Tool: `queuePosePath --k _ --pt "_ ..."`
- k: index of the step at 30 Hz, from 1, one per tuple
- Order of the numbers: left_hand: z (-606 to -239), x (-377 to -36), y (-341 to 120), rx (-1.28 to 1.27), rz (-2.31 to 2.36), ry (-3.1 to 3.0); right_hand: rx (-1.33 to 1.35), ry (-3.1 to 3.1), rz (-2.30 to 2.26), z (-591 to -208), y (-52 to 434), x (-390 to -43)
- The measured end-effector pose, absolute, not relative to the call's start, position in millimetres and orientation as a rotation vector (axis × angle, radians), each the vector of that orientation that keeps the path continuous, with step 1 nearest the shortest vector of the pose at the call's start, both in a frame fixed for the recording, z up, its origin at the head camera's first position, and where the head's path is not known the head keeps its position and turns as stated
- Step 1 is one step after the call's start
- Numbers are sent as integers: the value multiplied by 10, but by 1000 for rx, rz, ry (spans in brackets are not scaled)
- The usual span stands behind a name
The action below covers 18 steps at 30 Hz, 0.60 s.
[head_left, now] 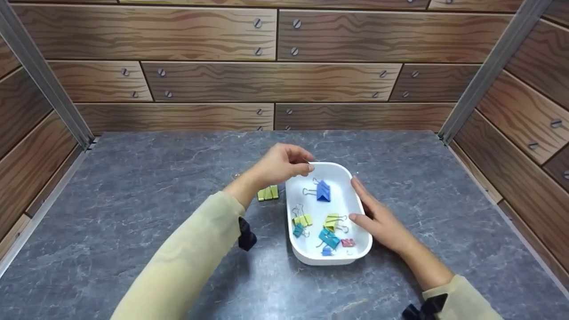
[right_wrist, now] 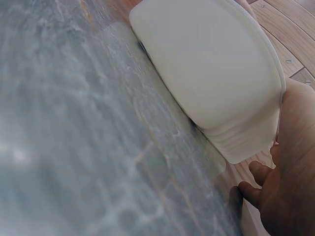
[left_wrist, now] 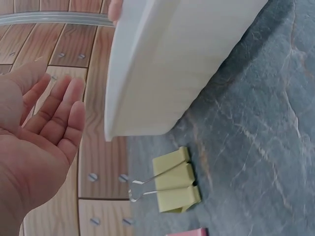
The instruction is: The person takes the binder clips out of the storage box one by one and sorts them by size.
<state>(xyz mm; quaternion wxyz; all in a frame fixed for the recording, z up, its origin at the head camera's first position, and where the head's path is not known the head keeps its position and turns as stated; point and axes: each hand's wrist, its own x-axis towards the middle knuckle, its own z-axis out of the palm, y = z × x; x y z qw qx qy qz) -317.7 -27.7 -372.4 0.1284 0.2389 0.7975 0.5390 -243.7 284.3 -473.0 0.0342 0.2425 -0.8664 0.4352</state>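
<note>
Six clips (head_left: 323, 190) fill one tray (head_left: 340, 170), one yellow clip (head_left: 268, 193) outside; both hands' fingers relaxed, holding nothing.

Staged booth: printed wood-plank walls (head_left: 213, 80), metal corner posts (head_left: 489, 71), stone-look tabletop (head_left: 133, 200).

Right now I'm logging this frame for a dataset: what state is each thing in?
left hand: empty, fingers loosely curled, over the tray's far left rim
right hand: fingers straight, resting against the tray's right side
white tray: upright on the table, holding several binder clips
blue binder clip: lying in the tray
yellow binder clips: on the table, left of the tray
</note>
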Motion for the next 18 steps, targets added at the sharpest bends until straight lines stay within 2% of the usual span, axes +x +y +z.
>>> queuePosePath --k 18 --pt "-3940 -3305 -89 820 1270 2499 739 -2670 1415 -4723 2830 -2425"
